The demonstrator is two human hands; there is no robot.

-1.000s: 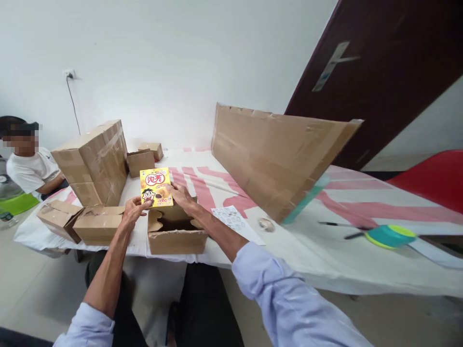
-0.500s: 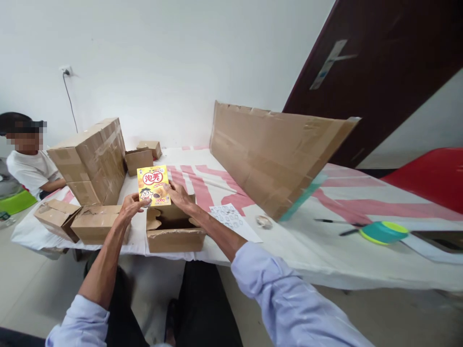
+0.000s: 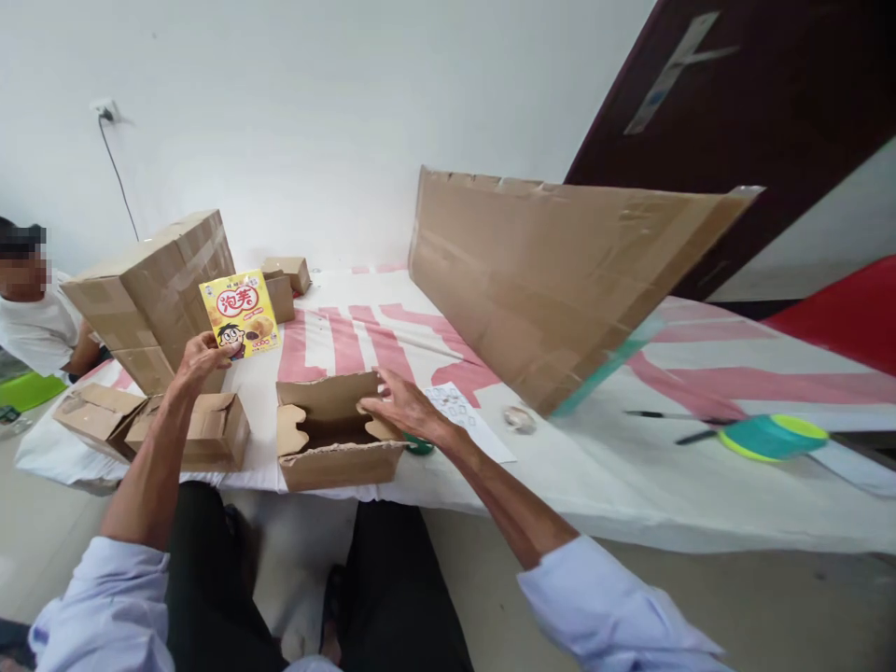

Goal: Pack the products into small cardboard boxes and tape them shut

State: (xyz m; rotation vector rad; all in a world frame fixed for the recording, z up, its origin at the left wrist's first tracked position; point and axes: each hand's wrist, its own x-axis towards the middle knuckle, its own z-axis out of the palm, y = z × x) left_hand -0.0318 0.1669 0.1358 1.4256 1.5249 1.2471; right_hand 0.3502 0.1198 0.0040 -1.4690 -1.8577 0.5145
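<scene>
My left hand pinches the lower left corner of a yellow snack box with red lettering and a cartoon face, held up above the table. Below and to the right of it stands an open cardboard box, flaps apart, its inside dark. At that box's back right corner is my right hand, thumb and fingers on either side of the edge. Partly hidden under my right wrist is a small green object.
Two smaller cartons sit at the left front, with a large carton behind. A big cardboard panel leans at the right. A printed sheet, a tape roll and a teal-yellow object lie rightward. A person sits far left.
The yellow snack box has moved up and left in my left hand. My right hand has let go of it and moved to the open box's back right edge. The view has shifted slightly.
</scene>
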